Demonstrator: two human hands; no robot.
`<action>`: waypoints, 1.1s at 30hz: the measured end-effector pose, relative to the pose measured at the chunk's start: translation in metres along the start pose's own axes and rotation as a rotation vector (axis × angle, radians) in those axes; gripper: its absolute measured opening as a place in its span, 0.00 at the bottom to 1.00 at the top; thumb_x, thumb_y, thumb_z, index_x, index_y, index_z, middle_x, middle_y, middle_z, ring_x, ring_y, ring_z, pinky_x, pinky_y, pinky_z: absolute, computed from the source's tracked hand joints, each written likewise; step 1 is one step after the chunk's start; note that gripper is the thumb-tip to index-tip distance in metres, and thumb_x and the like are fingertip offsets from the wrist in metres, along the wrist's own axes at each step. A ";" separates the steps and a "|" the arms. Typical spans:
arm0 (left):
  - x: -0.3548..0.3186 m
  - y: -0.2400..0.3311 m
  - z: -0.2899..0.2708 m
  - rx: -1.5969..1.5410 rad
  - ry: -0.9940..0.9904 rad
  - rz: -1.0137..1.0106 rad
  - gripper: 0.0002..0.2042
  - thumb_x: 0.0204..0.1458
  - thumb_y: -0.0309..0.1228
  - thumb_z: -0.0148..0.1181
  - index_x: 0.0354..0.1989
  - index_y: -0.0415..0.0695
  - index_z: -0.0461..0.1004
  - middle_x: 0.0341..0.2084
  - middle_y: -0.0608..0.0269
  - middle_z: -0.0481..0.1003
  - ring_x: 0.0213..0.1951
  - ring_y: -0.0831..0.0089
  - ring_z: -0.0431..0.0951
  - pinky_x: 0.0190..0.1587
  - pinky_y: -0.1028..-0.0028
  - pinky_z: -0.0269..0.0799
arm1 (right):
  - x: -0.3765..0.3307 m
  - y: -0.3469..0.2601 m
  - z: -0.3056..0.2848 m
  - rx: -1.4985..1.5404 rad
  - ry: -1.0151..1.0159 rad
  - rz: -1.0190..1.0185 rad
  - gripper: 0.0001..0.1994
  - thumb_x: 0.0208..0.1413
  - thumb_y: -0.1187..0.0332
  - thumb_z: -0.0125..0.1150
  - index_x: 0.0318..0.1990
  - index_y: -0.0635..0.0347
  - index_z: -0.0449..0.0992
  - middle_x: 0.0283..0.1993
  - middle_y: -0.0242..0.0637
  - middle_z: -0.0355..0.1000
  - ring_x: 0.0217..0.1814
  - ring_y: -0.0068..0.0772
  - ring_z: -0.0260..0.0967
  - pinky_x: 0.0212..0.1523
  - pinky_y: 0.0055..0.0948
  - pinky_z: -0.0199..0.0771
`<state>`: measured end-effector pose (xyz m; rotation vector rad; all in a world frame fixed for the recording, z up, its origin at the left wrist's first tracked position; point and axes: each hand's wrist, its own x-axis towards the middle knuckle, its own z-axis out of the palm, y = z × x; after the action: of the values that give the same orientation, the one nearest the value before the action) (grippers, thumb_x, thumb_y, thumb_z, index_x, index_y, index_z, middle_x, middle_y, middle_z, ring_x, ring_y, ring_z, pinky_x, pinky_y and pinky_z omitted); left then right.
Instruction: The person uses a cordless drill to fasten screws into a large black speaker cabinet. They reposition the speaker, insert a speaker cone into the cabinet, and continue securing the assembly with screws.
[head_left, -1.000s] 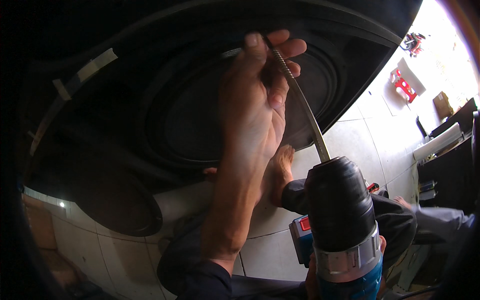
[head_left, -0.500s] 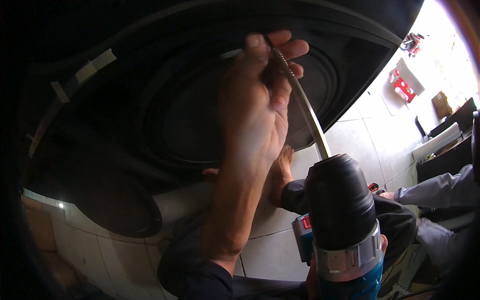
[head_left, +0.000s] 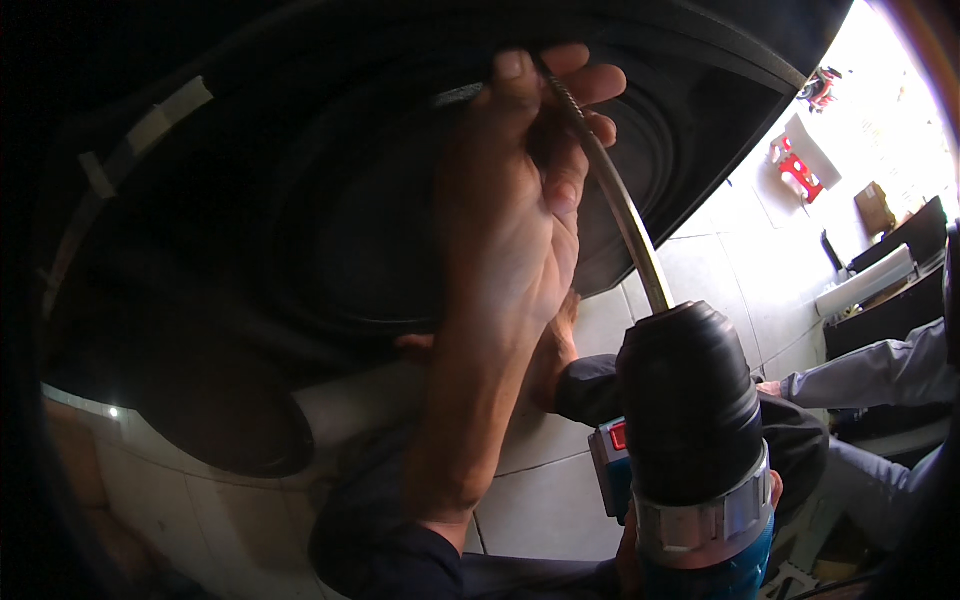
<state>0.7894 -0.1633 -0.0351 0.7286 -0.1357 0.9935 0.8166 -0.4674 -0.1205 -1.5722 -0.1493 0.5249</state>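
before the black, round-recessed panel (head_left: 370, 220), the left hand (head_left: 525, 185) is curled loosely around the long grey metal bit (head_left: 628, 215), rising from the black-nosed blue drill (head_left: 690, 400) the mostly hidden right hand (head_left: 629, 550) clasps.

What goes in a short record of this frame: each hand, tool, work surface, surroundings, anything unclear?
left hand: palm toward the camera, thumb and fingers around the far end of the long metal bit
right hand: at the power drill, mostly hidden behind it
tool: drill with black chuck, bit pointing up and leftward
work surface: large dark panel with a round recess; pale tape at left
surroundings: tiled floor; another person's grey sleeve, right
unclear: left grip's firmness
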 end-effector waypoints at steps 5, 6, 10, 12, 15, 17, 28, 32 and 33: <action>0.001 0.000 -0.004 -0.015 -0.026 -0.008 0.19 0.60 0.39 0.46 0.49 0.34 0.64 0.42 0.51 0.71 0.29 0.89 0.71 0.16 0.95 0.64 | 0.004 -0.001 0.001 -0.008 -0.004 -0.014 0.34 0.47 0.55 0.61 0.60 0.58 0.54 0.45 0.43 0.65 0.48 0.35 0.66 0.47 0.31 0.69; 0.000 0.000 0.000 -0.018 0.002 -0.021 0.19 0.60 0.39 0.46 0.49 0.34 0.64 0.42 0.51 0.71 0.29 0.89 0.71 0.16 0.95 0.64 | 0.005 -0.001 0.000 -0.009 0.003 -0.021 0.34 0.47 0.55 0.61 0.60 0.58 0.54 0.45 0.43 0.66 0.48 0.35 0.66 0.47 0.31 0.69; 0.000 -0.001 -0.002 0.004 0.011 -0.011 0.18 0.60 0.37 0.46 0.49 0.33 0.64 0.43 0.49 0.71 0.29 0.86 0.71 0.16 0.95 0.64 | 0.009 0.000 0.003 -0.007 -0.013 -0.010 0.34 0.47 0.55 0.61 0.59 0.58 0.55 0.44 0.43 0.66 0.47 0.35 0.67 0.47 0.31 0.69; 0.001 0.001 0.001 -0.023 0.037 0.020 0.17 0.60 0.36 0.46 0.48 0.33 0.65 0.42 0.50 0.71 0.27 0.86 0.71 0.16 0.96 0.64 | 0.010 0.001 0.007 -0.005 -0.028 -0.018 0.34 0.47 0.55 0.61 0.59 0.58 0.55 0.44 0.43 0.66 0.47 0.35 0.67 0.46 0.31 0.69; 0.003 -0.002 0.001 -0.061 0.031 0.012 0.16 0.61 0.35 0.46 0.48 0.33 0.65 0.40 0.51 0.72 0.25 0.88 0.70 0.16 0.96 0.63 | 0.007 -0.004 0.000 -0.015 -0.010 -0.024 0.34 0.47 0.55 0.61 0.59 0.58 0.55 0.43 0.42 0.67 0.47 0.34 0.67 0.46 0.31 0.70; 0.004 -0.004 -0.002 -0.068 -0.029 0.012 0.16 0.61 0.35 0.45 0.48 0.33 0.65 0.39 0.52 0.73 0.24 0.88 0.71 0.16 0.96 0.63 | 0.009 0.001 0.006 -0.006 -0.028 -0.019 0.33 0.48 0.55 0.61 0.59 0.58 0.55 0.43 0.42 0.67 0.46 0.34 0.67 0.46 0.31 0.70; -0.004 0.002 -0.007 -0.073 0.001 0.015 0.17 0.59 0.36 0.49 0.45 0.32 0.66 0.40 0.49 0.72 0.30 0.83 0.74 0.19 0.96 0.67 | 0.006 0.002 0.000 0.006 -0.055 -0.017 0.33 0.48 0.56 0.61 0.59 0.58 0.56 0.41 0.42 0.68 0.45 0.34 0.69 0.44 0.30 0.71; -0.012 -0.005 -0.006 -0.049 0.065 0.025 0.17 0.58 0.37 0.51 0.45 0.32 0.67 0.39 0.50 0.73 0.29 0.85 0.74 0.20 0.96 0.68 | 0.001 0.007 -0.009 0.029 -0.064 -0.007 0.32 0.48 0.56 0.61 0.58 0.58 0.56 0.40 0.42 0.69 0.44 0.33 0.69 0.44 0.29 0.72; -0.013 -0.006 -0.004 -0.034 0.086 0.028 0.17 0.58 0.37 0.51 0.45 0.33 0.67 0.39 0.50 0.74 0.29 0.85 0.74 0.21 0.95 0.68 | 0.000 0.008 -0.012 0.037 -0.073 -0.004 0.32 0.48 0.56 0.61 0.58 0.58 0.56 0.40 0.42 0.69 0.44 0.33 0.69 0.43 0.29 0.72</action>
<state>0.7864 -0.1729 -0.0467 0.6531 -0.0880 1.0454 0.8201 -0.4794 -0.1285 -1.5175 -0.1968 0.5793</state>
